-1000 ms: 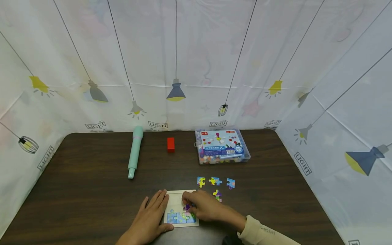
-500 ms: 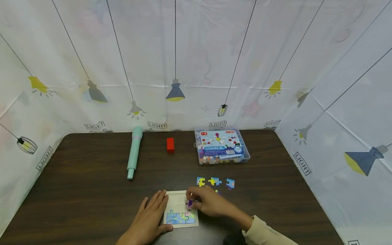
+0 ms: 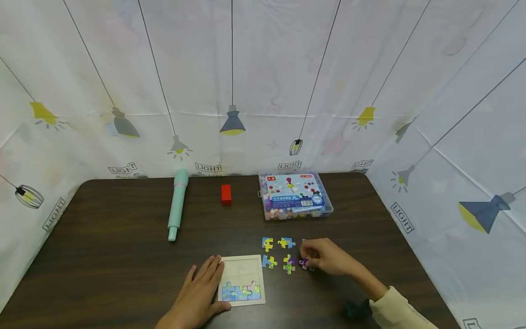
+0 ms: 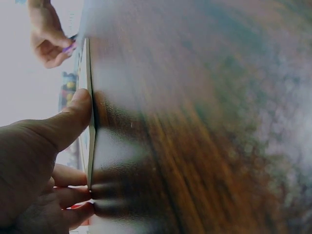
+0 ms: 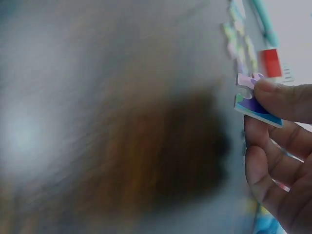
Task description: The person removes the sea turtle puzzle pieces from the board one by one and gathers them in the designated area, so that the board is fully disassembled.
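While a lamp-print curtain point(image 3: 271, 55) backs the dark wood-grain desk point(image 3: 102, 237), the left hand point(image 3: 196, 289) rests, straight-fingered, on the near wooden puzzle tray point(image 3: 240, 269)'s left edge; farther right, the right hand point(image 3: 328, 257) pinches a purple jigsaw piece point(image 5: 252, 107): a slack pinch could drop it, or a low sweep scatter the loose pieces point(image 3: 289, 264).

Held piece point(image 5: 258, 110): purple and pink, blue edge, small green spot
Loose pieces point(image 3: 267, 244): yellow, blue, green, purple and pink patches
Fitted pieces point(image 3: 241, 293): light blue with yellow-green and pink
Puzzle tray point(image 3: 240, 269): pale cream
Surface point(image 3: 102, 251): dark brown wood grain
Cylinder point(image 3: 178, 203): mint green, thin pinkish band
Block point(image 3: 226, 195): plain red
Box point(image 3: 328, 212): clear, blue and white label point(image 3: 293, 189), multicoloured balls point(image 3: 277, 213)
Sleeve point(image 3: 392, 306): cream, dark lettering
Curtain point(image 3: 263, 59): white, printed with yellow, grey and blue lamps point(image 3: 232, 122) on black lines
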{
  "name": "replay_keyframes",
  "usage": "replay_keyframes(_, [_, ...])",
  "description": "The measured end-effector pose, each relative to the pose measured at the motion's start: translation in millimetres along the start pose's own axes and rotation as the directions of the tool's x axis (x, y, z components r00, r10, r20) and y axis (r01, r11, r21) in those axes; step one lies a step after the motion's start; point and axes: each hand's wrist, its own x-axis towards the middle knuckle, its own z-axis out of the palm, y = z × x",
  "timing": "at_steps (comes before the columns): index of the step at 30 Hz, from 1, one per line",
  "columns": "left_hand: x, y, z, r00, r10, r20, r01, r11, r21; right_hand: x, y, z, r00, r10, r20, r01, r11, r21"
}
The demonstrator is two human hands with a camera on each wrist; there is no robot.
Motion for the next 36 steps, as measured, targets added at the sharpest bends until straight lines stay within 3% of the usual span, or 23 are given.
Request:
replay_keyframes(6, [0.0, -0.1, 1.0, 1.000, -0.001, 0.001, 0.001, 1.000, 0.001, -8, 3, 5, 0.999, -0.019, -0.033, 0.015, 0.993, -0.119])
replay_keyframes(11, [-0.7, 1.0, 0.7, 1.000, -0.014, 0.008, 0.014, 1.000, -0.003, -9, -2, 7, 0.998, 0.013, -0.059, -0.029, 0.964, -0.266])
replay_keyframes(16, [-1.2, 1.7, -0.1, 1.000, -0.020, 0.008, 0.020, 1.000, -0.003, -10, -7, 9, 0.998, 0.039, -0.059, -0.056, 0.944, -0.325])
replay_keyframes(21, [0.1, 0.5, 0.4, 1.000, -0.005, -0.002, 0.005, 1.000, 0.005, -6, -20, 12, 0.995, 0.000, -0.099, -0.040, 0.912, -0.407])
replay_keyframes(25, [0.6, -0.9, 0.9, 1.000, 0.008, -0.010, -0.008, 1.000, 0.016, 16, -46, 26, 0.985, -0.134, -0.108, 0.069, 0.883, -0.464])
replay_keyframes(28, [0.0, -1.5, 0.5, 1.000, 0.011, -0.009, -0.011, 1.000, 0.014, 36, -71, 45, 0.972, -0.234, -0.013, 0.199, 0.853, -0.482])
replay_keyframes(31, [-1.4, -1.7, -0.4, 1.000, 0.018, -0.005, -0.018, 1.000, 0.006, 52, -92, 68, 0.951, -0.289, 0.113, 0.305, 0.803, -0.513])
replay_keyframes(36, [-2.2, -2.5, -1.5, 0.999, 0.035, -0.015, -0.035, 0.999, 0.012, 68, -109, 100, 0.927, -0.322, 0.191, 0.371, 0.726, -0.579])
